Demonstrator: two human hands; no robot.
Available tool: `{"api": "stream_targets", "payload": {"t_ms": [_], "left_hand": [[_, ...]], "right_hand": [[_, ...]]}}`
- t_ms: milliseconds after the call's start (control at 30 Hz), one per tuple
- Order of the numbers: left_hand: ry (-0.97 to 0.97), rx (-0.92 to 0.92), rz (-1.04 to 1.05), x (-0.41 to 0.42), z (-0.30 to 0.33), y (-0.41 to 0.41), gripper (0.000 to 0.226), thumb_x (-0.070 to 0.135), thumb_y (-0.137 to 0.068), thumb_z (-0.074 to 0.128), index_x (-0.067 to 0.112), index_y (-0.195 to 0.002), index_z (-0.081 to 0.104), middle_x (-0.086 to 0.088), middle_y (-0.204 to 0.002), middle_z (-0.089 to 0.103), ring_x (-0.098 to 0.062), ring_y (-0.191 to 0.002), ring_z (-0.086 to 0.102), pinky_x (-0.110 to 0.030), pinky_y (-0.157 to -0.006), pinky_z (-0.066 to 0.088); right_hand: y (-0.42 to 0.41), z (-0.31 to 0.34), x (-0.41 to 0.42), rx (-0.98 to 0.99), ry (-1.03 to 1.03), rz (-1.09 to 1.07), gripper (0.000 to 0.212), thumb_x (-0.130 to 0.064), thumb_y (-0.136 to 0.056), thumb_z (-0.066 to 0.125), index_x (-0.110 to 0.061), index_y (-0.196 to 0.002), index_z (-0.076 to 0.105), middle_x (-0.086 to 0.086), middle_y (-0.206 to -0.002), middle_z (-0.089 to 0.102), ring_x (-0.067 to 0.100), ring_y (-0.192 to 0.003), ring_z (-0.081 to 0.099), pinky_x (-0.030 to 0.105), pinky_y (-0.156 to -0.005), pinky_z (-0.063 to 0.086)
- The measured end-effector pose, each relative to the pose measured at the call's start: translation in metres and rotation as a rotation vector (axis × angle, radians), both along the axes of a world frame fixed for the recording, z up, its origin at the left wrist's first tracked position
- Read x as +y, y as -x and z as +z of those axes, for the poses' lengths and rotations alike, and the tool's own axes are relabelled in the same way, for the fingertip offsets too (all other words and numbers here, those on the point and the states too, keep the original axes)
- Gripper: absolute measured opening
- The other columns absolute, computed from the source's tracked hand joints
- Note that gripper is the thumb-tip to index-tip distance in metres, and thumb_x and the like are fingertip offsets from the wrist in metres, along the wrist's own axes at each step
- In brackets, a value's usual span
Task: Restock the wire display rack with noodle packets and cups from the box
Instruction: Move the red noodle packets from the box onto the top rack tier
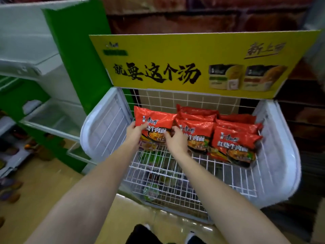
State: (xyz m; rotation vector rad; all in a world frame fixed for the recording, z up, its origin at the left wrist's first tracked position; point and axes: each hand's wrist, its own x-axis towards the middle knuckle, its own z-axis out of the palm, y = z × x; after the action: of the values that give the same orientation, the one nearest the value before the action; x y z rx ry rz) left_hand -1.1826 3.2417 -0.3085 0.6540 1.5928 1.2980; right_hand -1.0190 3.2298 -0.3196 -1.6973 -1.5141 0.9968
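both hands hold one red noodle packet over the left of the wire rack's top shelf

nearest, bare white wire shelf (175, 175) lies open between the rack's front edge and the packets. both forearms reach forward; the left hand (134, 132) grips the red noodle packet (154, 123) by its left edge and the right hand (175, 140) pinches its lower right corner. stacked red packets (233, 138) fill the far right. the rack's white side panel (103, 124) stands left, a yellow sign (193, 64) beyond.

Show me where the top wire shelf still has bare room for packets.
Bare wire runs along the shelf's front, between the white side panels, and in the left column under the held packet gripped by left hand and right hand. The back middle and right are crowded with stacked packets.
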Motion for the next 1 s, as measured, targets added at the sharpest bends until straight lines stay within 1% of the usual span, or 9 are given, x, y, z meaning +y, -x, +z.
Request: {"api": "stream_targets", "payload": {"t_ms": [67,133,200,367,467,567,767,900,1000], "left_hand": [[-0.013,0.004,-0.001,0.015,-0.006,0.015,0.038,0.021,-0.088,0.076,0.011,-0.123,0.063,-0.009,-0.111,0.074,-0.024,-0.093,0.073,-0.038,-0.072,0.058],[-0.034,0.005,-0.023,0.029,-0.016,0.026,0.041,0.028,-0.088,0.076,0.016,-0.125,0.063,-0.006,-0.113,0.074,-0.025,-0.1,0.072,-0.047,-0.086,0.058],[-0.035,0.015,-0.051,0.042,-0.023,0.031,0.04,0.032,-0.088,0.077,0.019,-0.124,0.064,-0.002,-0.112,0.075,-0.025,-0.103,0.072,-0.053,-0.094,0.055],[-0.06,0.14,-0.226,0.077,-0.033,0.028,0.042,0.027,-0.083,0.082,0.02,-0.12,0.064,0.002,-0.111,0.073,-0.018,-0.104,0.068,-0.045,-0.098,0.052],[-0.03,0.226,-0.332,0.094,-0.041,0.018,0.049,0.021,-0.077,0.086,0.018,-0.118,0.059,0.003,-0.113,0.069,-0.018,-0.107,0.063,-0.036,-0.097,0.046],[0.008,0.251,-0.368,0.105,-0.052,0.013,0.051,0.017,-0.076,0.087,0.013,-0.119,0.058,-0.006,-0.117,0.068,-0.023,-0.109,0.063,-0.038,-0.099,0.047],[0.086,0.349,-0.392,0.117,-0.067,0.02,0.045,0.031,-0.077,0.086,0.012,-0.111,0.063,0.001,-0.103,0.068,-0.018,-0.09,0.062,-0.031,-0.082,0.047],[0.139,0.471,-0.444,0.127,-0.071,0.023,0.046,0.05,-0.071,0.085,0.022,-0.103,0.067,0.001,-0.097,0.073,-0.025,-0.085,0.07,-0.042,-0.084,0.058],[0.14,0.575,-0.504,0.129,-0.071,0.02,0.048,0.053,-0.074,0.082,0.02,-0.106,0.067,-0.001,-0.101,0.073,-0.028,-0.09,0.07,-0.044,-0.083,0.058]], "right_hand": [[0.02,0.001,0.016,-0.016,0.015,-0.005,0.043,-0.028,-0.104,0.053,-0.01,-0.144,0.049,0.004,-0.118,0.066,0.004,-0.068,0.051,0.015,-0.059,0.041],[0.035,0.0,0.031,-0.026,0.019,-0.028,0.036,-0.025,-0.104,0.053,-0.01,-0.137,0.053,-0.001,-0.106,0.065,0.006,-0.066,0.057,0.02,-0.058,0.045],[0.047,0.001,0.042,-0.03,0.05,-0.092,0.031,-0.024,-0.103,0.054,-0.012,-0.131,0.055,0.002,-0.103,0.067,0.016,-0.073,0.065,0.03,-0.064,0.054],[0.062,-0.002,0.064,-0.043,0.116,-0.274,0.038,-0.023,-0.1,0.056,-0.009,-0.135,0.047,0.01,-0.108,0.068,0.03,-0.091,0.07,0.045,-0.079,0.06],[0.065,-0.002,0.072,-0.015,0.123,-0.402,0.036,-0.017,-0.098,0.057,-0.008,-0.131,0.045,0.012,-0.115,0.064,0.032,-0.102,0.066,0.048,-0.09,0.057],[0.068,-0.006,0.078,-0.023,0.147,-0.431,0.041,-0.015,-0.096,0.059,-0.007,-0.133,0.043,0.014,-0.119,0.063,0.033,-0.106,0.065,0.046,-0.093,0.055],[0.075,-0.002,0.079,0.007,0.193,-0.421,0.056,-0.012,-0.092,0.064,-0.005,-0.141,0.038,0.016,-0.125,0.062,0.034,-0.116,0.061,0.041,-0.1,0.05],[0.094,-0.006,0.071,0.024,0.141,-0.482,0.067,-0.012,-0.089,0.062,-0.009,-0.147,0.03,0.014,-0.124,0.061,0.031,-0.117,0.06,0.044,-0.105,0.048],[0.099,-0.012,0.064,-0.018,0.106,-0.509,0.06,-0.012,-0.093,0.057,-0.006,-0.146,0.033,0.015,-0.12,0.064,0.031,-0.109,0.064,0.043,-0.098,0.053]]}}
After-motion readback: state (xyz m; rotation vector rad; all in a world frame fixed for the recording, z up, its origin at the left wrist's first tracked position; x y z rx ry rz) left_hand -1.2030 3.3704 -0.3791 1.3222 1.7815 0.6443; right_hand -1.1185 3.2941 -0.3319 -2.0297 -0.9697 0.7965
